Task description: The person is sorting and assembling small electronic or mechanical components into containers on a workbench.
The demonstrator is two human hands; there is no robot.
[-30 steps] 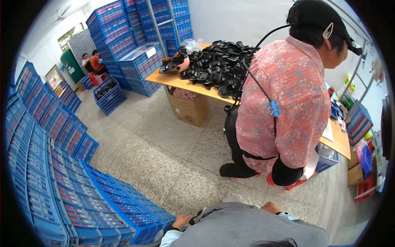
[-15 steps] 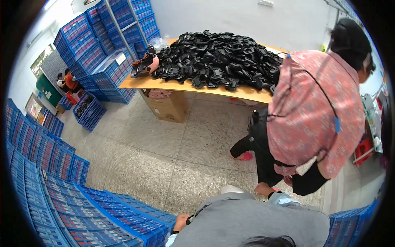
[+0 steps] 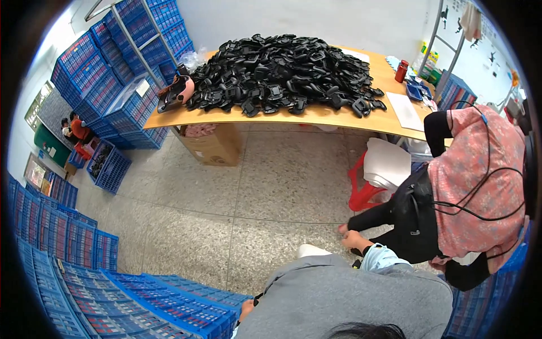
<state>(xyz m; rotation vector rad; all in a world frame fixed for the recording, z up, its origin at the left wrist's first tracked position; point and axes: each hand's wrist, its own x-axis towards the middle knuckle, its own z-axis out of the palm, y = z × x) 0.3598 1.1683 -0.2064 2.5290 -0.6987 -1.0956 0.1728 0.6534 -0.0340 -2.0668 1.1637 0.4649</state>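
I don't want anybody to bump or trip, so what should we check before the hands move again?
1. Left hand free to move: cannot tell. It sits at the edge of the blue crates, and its grip is hidden.
2. Right hand has room: not ok. It is low by the floor, right next to the co-worker's hand.
3. Floor in the middle free of clutter: ok.
4. Red stool out of the way: not ok. It stands close beside the bending co-worker.
5. Pile of black parts stays on the wooden table: ok, none hang over the edge.
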